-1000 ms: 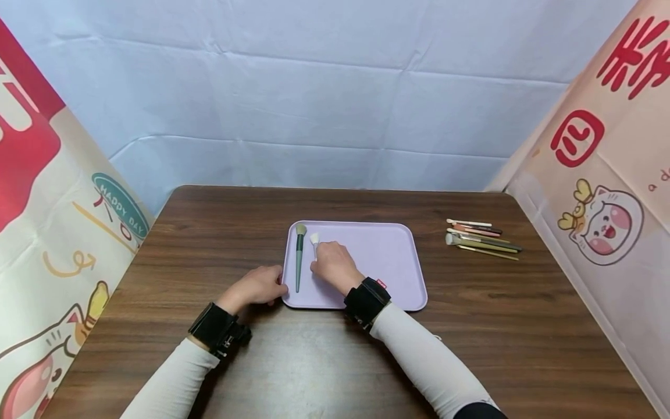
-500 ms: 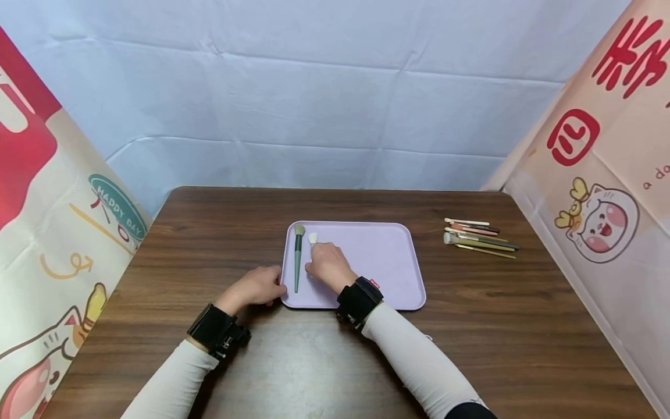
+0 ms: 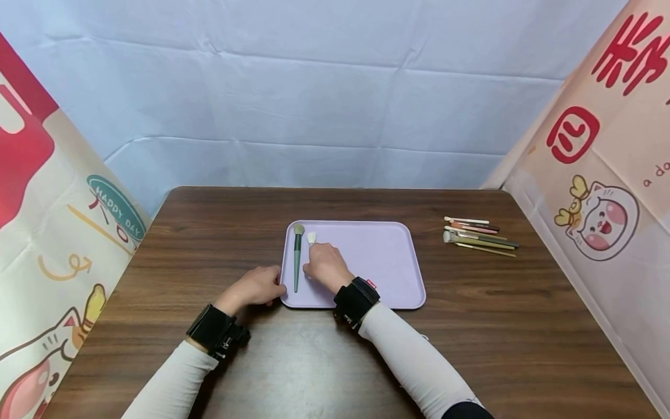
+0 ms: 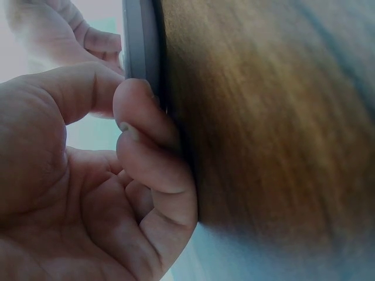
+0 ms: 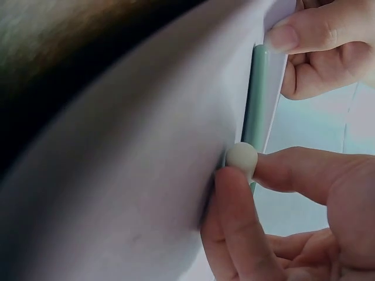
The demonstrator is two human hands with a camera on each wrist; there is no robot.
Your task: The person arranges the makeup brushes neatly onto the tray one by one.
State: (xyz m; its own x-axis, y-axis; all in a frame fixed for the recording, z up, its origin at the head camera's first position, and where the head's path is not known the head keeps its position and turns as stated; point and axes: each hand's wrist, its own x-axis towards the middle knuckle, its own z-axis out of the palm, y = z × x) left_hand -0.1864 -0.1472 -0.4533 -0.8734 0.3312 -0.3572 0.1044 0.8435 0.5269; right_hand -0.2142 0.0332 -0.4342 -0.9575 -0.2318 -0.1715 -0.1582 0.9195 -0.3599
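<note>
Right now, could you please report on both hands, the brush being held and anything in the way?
Left hand gripping tray edge. Right hand pinching white-tipped brush over tray. Green brush lying alongside; nothing visibly blocking.

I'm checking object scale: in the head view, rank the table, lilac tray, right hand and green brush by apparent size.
1. Table
2. Lilac tray
3. Right hand
4. Green brush, long but slim, so it covers the least area
</note>
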